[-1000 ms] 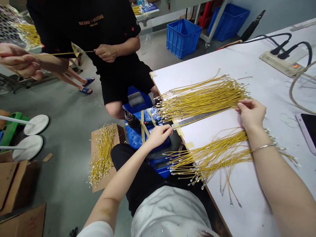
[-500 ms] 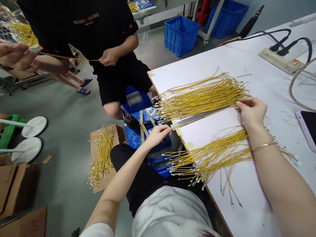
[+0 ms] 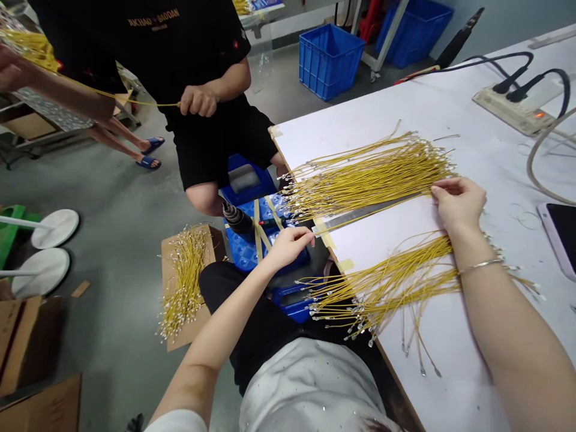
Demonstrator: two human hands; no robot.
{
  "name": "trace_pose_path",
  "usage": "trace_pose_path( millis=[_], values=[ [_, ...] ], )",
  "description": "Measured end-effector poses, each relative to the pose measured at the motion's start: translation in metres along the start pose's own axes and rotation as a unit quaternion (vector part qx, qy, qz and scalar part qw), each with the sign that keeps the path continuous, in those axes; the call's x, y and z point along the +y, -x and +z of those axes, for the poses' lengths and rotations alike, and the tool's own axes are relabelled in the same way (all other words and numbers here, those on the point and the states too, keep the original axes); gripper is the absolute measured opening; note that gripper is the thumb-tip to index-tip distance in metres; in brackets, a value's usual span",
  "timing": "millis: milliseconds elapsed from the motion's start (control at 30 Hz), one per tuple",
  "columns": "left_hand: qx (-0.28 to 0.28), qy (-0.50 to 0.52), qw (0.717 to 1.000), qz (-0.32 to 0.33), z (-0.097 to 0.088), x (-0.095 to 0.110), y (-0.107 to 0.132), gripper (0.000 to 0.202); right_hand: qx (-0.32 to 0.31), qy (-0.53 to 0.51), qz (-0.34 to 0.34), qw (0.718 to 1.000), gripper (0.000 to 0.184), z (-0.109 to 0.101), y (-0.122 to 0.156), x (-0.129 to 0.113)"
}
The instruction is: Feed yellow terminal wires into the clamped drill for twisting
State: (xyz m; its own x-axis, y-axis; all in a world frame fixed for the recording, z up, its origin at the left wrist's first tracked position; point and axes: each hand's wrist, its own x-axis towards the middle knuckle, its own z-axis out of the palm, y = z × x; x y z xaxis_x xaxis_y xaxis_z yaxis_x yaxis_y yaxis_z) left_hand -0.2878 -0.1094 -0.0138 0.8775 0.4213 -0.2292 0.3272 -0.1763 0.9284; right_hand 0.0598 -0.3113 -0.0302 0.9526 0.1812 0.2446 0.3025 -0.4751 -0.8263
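We see our right hand [image 3: 459,204] on the white table [image 3: 472,120], its fingers drawn together at the ends of a fan of thin yellow wires [image 3: 369,174]; whether it pinches any, we cannot make out. Nearer us, a second yellow bunch [image 3: 382,294] passes under the right forearm, its small metal tips glinting. Our left hand [image 3: 288,249], fingers curled, sits at the taped end of a steel ruler [image 3: 364,213]; whether it grips anything is hidden.
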Motion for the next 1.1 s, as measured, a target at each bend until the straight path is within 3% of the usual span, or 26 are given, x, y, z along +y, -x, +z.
trace_pose_path(
  millis=[167,400,867,1000,1100],
  values=[
    [0.003,-0.033,0.999,-0.007,-0.001,0.005,-0.002,0.035,-0.021,0.093,-0.009,0.995,0.014,-0.004,0.000,-0.005],
    [0.017,-0.044,0.999,-0.010,-0.001,0.006,-0.001,0.036,-0.034,0.120,0.004,0.992,0.015,-0.002,-0.002,-0.009],
    [0.028,-0.070,0.997,-0.025,0.001,0.007,-0.002,0.033,-0.037,0.182,-0.112,0.976,0.011,0.006,-0.009,0.007],
    [0.025,-0.073,0.997,-0.007,0.000,0.004,-0.005,0.031,-0.037,0.176,-0.156,0.971,0.014,0.005,0.000,-0.005],
    [0.022,-0.074,0.997,-0.004,0.000,0.003,-0.005,0.031,-0.028,0.140,-0.218,0.965,0.016,0.005,0.018,-0.027]
  ],
)
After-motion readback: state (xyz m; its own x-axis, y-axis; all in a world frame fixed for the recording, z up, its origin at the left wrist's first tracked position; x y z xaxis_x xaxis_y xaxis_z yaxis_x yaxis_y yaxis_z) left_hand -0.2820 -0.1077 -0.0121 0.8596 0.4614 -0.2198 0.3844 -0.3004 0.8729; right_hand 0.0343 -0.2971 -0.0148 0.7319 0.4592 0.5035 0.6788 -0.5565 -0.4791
